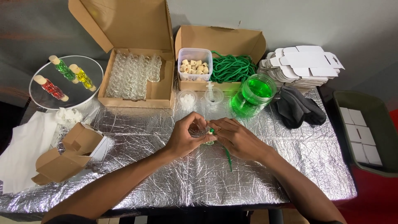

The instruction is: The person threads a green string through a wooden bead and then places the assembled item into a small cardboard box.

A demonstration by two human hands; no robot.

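Green cord (pixel 227 154) lies at mid-worktop, its upper end pinched between both hands, its free length trailing toward the near edge over the foil-covered worktop (pixel 166 182). Left hand (pixel 187 135): fingers closed on a small clear object at the cord's tip; the object is mostly hidden, so its kind cannot be told. Right hand (pixel 237 139): fingers closed on the cord just beside the left fingertips.

Beyond the hands stand two small clear cups (pixel 187 98), one holding white bits, the other a syringe (pixel 211 89). To their right, a jar (pixel 253 94) of green liquid, lid off. Behind it, an open box (pixel 224 41) holds a coil of green cord and a tub (pixel 195 64) of cork stoppers. To the left, a larger open box (pixel 137 76) holds rows of clear glass vials.

Far left: a round mirror tray (pixel 66 81) carries three corked vials, filled green, yellow and red. Near it lie white tissue (pixel 25 145) and folded brown cartons (pixel 68 153).

Far right: a stack of flat white cartons (pixel 300 66), a dark cloth (pixel 298 108), and a green bin (pixel 365 132) with white boxes inside.
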